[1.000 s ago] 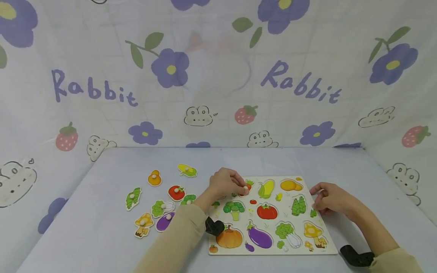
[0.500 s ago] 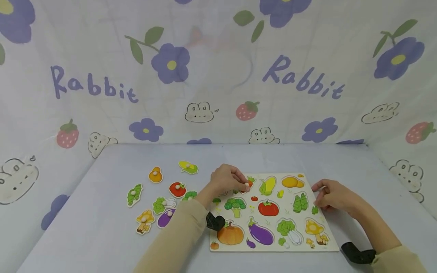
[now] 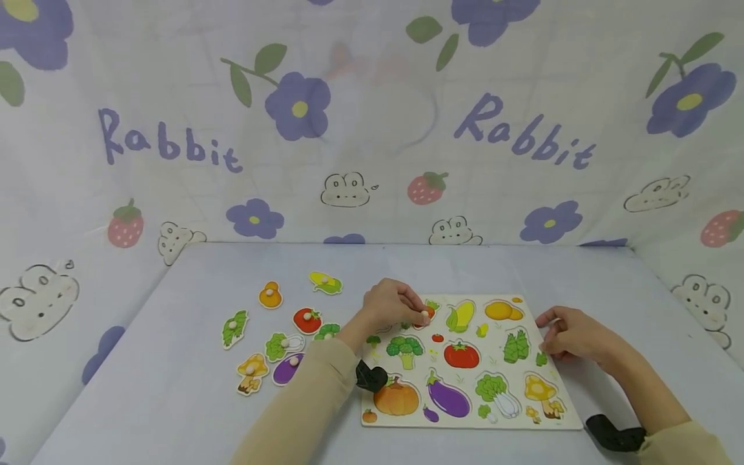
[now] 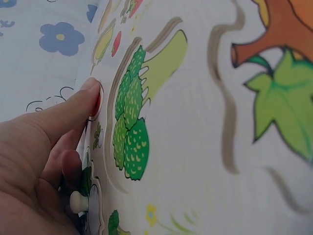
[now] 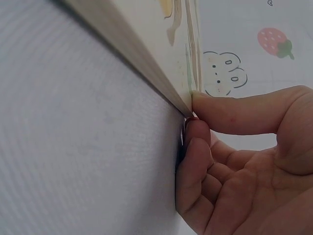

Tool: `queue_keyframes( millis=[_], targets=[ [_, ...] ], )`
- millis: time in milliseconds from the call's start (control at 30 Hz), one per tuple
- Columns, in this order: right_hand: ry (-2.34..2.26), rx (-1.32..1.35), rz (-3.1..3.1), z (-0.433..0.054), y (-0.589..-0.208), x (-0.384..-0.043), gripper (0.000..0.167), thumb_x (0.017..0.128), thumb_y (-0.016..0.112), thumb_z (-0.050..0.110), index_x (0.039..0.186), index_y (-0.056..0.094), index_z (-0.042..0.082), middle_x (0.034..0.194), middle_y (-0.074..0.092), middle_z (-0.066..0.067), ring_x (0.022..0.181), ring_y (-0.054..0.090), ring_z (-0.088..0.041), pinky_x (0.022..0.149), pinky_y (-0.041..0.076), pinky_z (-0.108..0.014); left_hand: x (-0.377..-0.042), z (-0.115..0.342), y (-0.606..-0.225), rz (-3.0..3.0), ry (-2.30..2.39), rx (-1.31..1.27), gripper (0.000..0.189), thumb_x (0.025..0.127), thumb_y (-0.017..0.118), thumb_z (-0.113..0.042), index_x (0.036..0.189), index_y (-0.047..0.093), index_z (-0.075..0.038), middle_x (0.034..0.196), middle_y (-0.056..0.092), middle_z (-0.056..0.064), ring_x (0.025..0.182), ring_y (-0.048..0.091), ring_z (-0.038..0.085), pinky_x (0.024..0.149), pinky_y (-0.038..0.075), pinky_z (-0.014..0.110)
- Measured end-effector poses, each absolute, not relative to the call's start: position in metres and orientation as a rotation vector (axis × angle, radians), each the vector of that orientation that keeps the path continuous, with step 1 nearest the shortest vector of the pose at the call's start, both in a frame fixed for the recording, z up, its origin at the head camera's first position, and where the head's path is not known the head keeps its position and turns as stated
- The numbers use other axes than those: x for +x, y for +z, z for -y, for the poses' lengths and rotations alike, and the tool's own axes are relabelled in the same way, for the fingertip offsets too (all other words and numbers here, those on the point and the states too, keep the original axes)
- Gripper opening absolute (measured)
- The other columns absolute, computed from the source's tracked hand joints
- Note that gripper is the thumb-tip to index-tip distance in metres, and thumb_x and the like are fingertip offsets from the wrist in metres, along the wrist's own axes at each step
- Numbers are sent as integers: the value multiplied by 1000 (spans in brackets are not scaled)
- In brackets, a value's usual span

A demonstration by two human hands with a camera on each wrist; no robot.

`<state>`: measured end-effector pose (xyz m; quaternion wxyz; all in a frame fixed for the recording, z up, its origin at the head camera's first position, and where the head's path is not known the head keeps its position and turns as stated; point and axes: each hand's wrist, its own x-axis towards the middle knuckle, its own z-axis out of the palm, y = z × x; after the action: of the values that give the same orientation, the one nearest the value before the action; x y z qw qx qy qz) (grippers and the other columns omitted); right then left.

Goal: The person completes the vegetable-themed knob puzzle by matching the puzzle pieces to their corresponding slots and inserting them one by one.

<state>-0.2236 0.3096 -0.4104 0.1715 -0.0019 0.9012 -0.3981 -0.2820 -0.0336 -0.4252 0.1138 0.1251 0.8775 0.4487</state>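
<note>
My left hand (image 3: 392, 303) pinches the pale knob of a red vegetable puzzle piece (image 3: 431, 312) with a green top, over the back left of the wooden puzzle board (image 3: 471, 422). The fingers hide much of that piece. Below the same hand, in the left wrist view, a white-and-green piece with a knob (image 4: 93, 208) lies on the board. My right hand (image 3: 575, 334) grips the board's right edge, thumb on top and curled fingers at the underside in the right wrist view. Printed pictures show on the board, among them a broccoli (image 3: 405, 352) and a pumpkin (image 3: 396, 396).
Left of the board lie several loose knobbed pieces: a corn (image 3: 326, 283), tomato (image 3: 307, 320), eggplant (image 3: 287, 370), mushroom (image 3: 252, 373), cabbage (image 3: 283, 346), and others. The left sleeve (image 3: 302, 407) overlaps the broccoli piece's (image 3: 327, 331) lower edge. A printed curtain (image 3: 372, 142) hangs behind the table.
The head view has shifted slightly, moving the whole scene a little up and right. Both hands keep their places on the board, with only slight movement of the left fingers at the knob.
</note>
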Motion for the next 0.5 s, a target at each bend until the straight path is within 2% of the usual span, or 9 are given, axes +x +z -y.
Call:
queue_keyframes(
  millis=[300, 500],
  targets=[
    [-1112, -4, -2553, -314, -411, -225, 47, 81, 72, 4, 119, 46, -9, 80, 52, -9, 69, 51, -23, 59, 45, -32, -283, 31, -428, -2569, 1320, 360, 19, 75, 88, -29, 80, 73, -19, 70, 68, -11, 76, 59, 9, 84, 36, 40],
    [-1139, -10, -2526, -314, -410, -225, 47, 82, 72, 3, 119, 46, -9, 81, 52, -9, 69, 51, -23, 58, 45, -32, -281, 31, -424, -2577, 1312, 344, 20, 74, 89, -29, 79, 73, -19, 68, 68, -10, 75, 59, 10, 84, 36, 40]
  ],
)
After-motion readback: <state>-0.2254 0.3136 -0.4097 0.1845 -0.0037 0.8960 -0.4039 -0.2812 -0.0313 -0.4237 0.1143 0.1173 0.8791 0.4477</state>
